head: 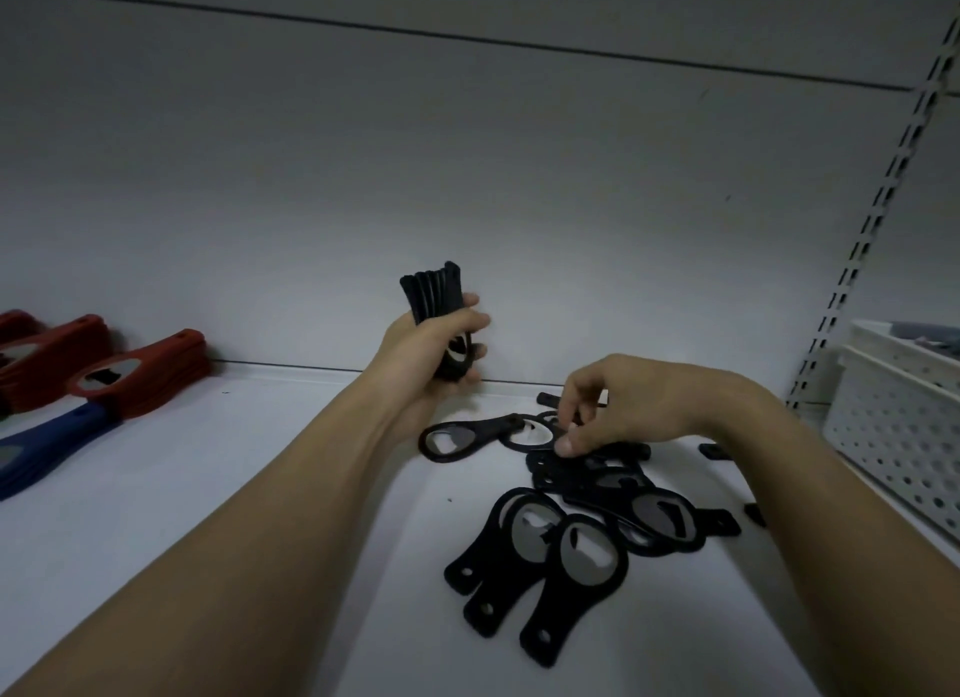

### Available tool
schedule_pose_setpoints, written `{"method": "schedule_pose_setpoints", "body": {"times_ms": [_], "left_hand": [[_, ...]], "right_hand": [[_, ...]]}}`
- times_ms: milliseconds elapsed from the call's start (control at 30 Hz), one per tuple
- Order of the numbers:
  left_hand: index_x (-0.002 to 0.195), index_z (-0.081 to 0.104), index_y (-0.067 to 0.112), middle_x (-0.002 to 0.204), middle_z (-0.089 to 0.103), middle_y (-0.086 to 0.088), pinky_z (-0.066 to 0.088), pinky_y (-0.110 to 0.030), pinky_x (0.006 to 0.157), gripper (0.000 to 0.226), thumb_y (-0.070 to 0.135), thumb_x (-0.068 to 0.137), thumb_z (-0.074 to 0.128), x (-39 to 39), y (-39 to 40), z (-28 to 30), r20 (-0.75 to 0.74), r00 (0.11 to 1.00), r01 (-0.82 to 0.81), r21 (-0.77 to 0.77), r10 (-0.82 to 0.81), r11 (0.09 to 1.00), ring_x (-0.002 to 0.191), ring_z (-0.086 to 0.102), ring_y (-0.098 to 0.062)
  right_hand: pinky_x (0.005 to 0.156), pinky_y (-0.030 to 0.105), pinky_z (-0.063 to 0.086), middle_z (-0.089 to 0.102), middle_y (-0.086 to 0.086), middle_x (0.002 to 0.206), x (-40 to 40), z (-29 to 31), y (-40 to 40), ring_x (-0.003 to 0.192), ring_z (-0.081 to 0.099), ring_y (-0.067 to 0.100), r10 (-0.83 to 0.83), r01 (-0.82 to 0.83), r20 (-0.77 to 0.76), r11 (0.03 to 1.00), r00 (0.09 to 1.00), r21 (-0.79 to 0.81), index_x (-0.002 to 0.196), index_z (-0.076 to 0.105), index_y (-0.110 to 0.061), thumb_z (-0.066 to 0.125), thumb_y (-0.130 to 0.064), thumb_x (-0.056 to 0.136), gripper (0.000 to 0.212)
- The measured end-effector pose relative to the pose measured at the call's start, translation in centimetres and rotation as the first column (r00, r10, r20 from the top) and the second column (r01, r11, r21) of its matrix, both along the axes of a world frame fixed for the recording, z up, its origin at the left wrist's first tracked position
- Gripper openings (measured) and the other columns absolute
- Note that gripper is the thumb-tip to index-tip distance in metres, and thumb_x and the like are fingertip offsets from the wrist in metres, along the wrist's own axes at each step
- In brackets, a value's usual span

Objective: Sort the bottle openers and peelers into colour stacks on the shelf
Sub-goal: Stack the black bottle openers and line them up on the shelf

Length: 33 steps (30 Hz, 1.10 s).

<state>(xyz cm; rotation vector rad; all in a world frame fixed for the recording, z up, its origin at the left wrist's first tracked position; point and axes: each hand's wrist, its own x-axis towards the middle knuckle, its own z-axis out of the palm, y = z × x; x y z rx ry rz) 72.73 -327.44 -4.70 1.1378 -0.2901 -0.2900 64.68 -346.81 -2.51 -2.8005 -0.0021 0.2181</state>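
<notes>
My left hand (434, 351) grips an upright bundle of black bottle openers (434, 294) above the white shelf (270, 468). My right hand (613, 403) reaches down into a loose pile of black bottle openers (582, 530) and its fingertips pinch one black opener at the pile's far end. One more black opener (467, 436) lies flat just left of that hand. At the far left stand stacks of red bottle openers (150, 371), with a blue stack (47, 447) in front of them.
A white perforated basket (898, 416) stands at the right end of the shelf, with dark items inside. A slotted metal upright (878, 213) runs up the back wall beside it. The grey back panel closes the shelf behind.
</notes>
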Motion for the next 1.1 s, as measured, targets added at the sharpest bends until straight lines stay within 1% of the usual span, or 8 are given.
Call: {"method": "schedule_pose_setpoints", "body": {"times_ms": [133, 267, 500, 633, 733, 867, 1000, 1100], "left_hand": [[0.102, 0.063, 0.012, 0.087, 0.063, -0.006, 0.052, -0.027, 0.055, 0.022, 0.001, 0.084, 0.071, -0.1, -0.3, -0.4, 0.03, 0.997, 0.073, 0.042, -0.075, 0.996, 0.079, 0.063, -0.019], [0.111, 0.062, 0.009, 0.099, 0.07, -0.011, 0.057, -0.029, 0.057, 0.027, 0.008, 0.086, 0.073, -0.4, -0.3, -0.5, 0.09, 0.994, 0.059, 0.06, -0.064, 0.996, 0.086, 0.074, -0.025], [0.116, 0.062, 0.013, 0.104, 0.072, -0.007, 0.055, -0.028, 0.053, 0.033, 0.037, 0.094, 0.063, -0.9, 0.1, -0.1, 0.065, 0.996, 0.055, 0.149, -0.065, 0.987, 0.086, 0.075, -0.026], [0.123, 0.061, 0.016, 0.11, 0.073, -0.008, 0.057, -0.03, 0.058, 0.044, 0.049, 0.094, 0.054, -2.1, -0.3, 0.2, 0.079, 0.935, 0.31, 0.289, -0.345, 0.906, 0.093, 0.074, -0.028], [0.12, 0.063, 0.02, 0.111, 0.074, -0.008, 0.057, -0.026, 0.059, 0.033, 0.041, 0.094, 0.058, -2.5, -0.4, 0.6, 0.119, 0.911, 0.352, 0.274, -0.395, 0.895, 0.097, 0.073, -0.025], [0.12, 0.064, 0.013, 0.116, 0.07, -0.012, 0.057, -0.029, 0.062, 0.029, 0.017, 0.091, 0.067, -2.0, -0.4, 0.5, 0.158, 0.925, 0.315, 0.191, -0.345, 0.93, 0.099, 0.071, -0.021], [0.128, 0.057, 0.013, 0.103, 0.073, -0.004, 0.061, -0.041, 0.075, 0.043, 0.003, 0.088, 0.069, -2.1, -0.6, 0.2, 0.204, 0.881, 0.382, 0.223, -0.426, 0.897, 0.099, 0.071, -0.015], [0.112, 0.058, 0.005, 0.097, 0.067, -0.002, 0.061, -0.04, 0.078, 0.03, 0.0, 0.086, 0.071, -2.2, -0.7, 0.1, 0.233, 0.854, 0.394, 0.292, -0.464, 0.872, 0.093, 0.069, -0.011]], "right_hand": [[0.066, 0.02, 0.044, 0.07, -0.003, 0.092, 0.2, -0.3, 0.3, 0.073, 0.057, 0.009, -0.012, 0.012, 0.027, 1.0, 1.0, 0.004, 0.091, 0.067, -0.023, 0.079, -0.04, 0.078, 0.025], [0.066, 0.025, 0.047, 0.069, 0.0, 0.088, 0.2, 0.1, -0.2, 0.068, 0.059, 0.009, -0.055, 0.009, 0.222, 0.979, 0.973, 0.204, 0.088, 0.066, -0.019, 0.077, -0.025, 0.083, 0.014], [0.06, 0.017, 0.041, 0.066, -0.021, 0.071, -0.5, 1.4, -0.2, 0.057, 0.047, 0.007, -0.205, -0.083, 0.605, 0.907, 0.769, 0.412, 0.083, 0.074, -0.027, 0.071, -0.02, 0.088, 0.009], [0.077, 0.025, 0.047, 0.071, -0.016, 0.086, -0.6, 1.5, 1.1, 0.079, 0.061, 0.004, -0.089, -0.194, 0.62, 0.907, 0.779, 0.375, 0.087, 0.076, -0.025, 0.071, -0.016, 0.086, 0.01], [0.081, 0.029, 0.053, 0.068, -0.012, 0.098, -0.1, 1.0, 2.0, 0.089, 0.064, 0.009, -0.051, -0.249, 0.671, 0.906, 0.739, 0.343, 0.093, 0.073, -0.024, 0.073, -0.013, 0.085, 0.014], [0.072, 0.023, 0.056, 0.06, -0.006, 0.114, 0.4, 0.5, 2.7, 0.08, 0.066, 0.008, -0.184, -0.193, 0.655, 0.868, 0.733, 0.458, 0.114, 0.062, -0.025, 0.068, -0.025, 0.09, 0.025], [0.059, 0.022, 0.053, 0.069, 0.006, 0.101, 0.5, -0.1, 3.5, 0.065, 0.063, 0.012, -0.256, -0.202, 0.512, 0.707, 0.82, 0.678, 0.107, 0.067, -0.011, 0.062, -0.022, 0.095, 0.017], [0.06, 0.024, 0.055, 0.07, 0.007, 0.096, 0.6, -0.2, 3.6, 0.063, 0.062, 0.015, -0.286, -0.225, 0.516, 0.66, 0.807, 0.717, 0.102, 0.069, -0.008, 0.064, -0.017, 0.093, 0.014]]}}
